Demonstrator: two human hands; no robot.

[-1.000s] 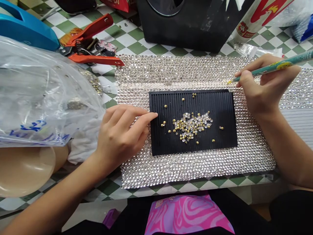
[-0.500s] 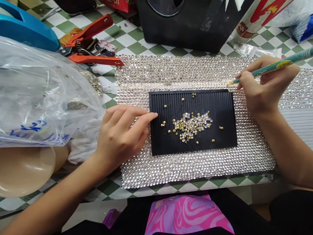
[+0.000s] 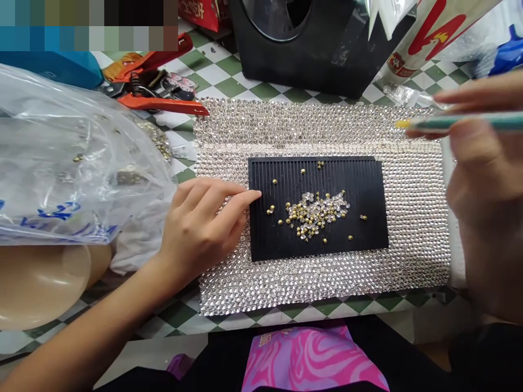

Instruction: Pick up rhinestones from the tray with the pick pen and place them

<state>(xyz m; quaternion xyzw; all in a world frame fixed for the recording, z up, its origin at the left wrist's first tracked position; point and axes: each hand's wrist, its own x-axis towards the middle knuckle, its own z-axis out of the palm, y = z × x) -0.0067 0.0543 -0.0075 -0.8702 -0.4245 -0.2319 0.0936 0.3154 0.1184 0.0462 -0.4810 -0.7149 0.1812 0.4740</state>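
Observation:
My left hand [image 3: 206, 226] is closed, its thumb and forefinger at the left edge of a black ridged tray [image 3: 368, 185]. A loose pile of small rhinestones [image 3: 318, 212], some clear side up and some gold side up, lies on the tray. The tray rests on a sheet of rhinestones [image 3: 417, 207] set in rows. My right hand [image 3: 482, 147], blurred by motion, grips a teal pencil [image 3: 433, 124] with a yellow tip. It is raised above the sheet's upper right part, and the tip points left.
Red-handled pliers [image 3: 163, 104] lie at upper left, beside a clear plastic bag [image 3: 81, 141] and a beige bowl [image 3: 41, 288]. Behind the sheet stand a black box [image 3: 302, 65] and a white and red packet [image 3: 433, 38]. A checkered cloth [image 3: 220, 76] covers the table.
My right hand has lifted with the pencil and moved right, away from the tray's upper right corner. My left hand stays at the tray's left edge.

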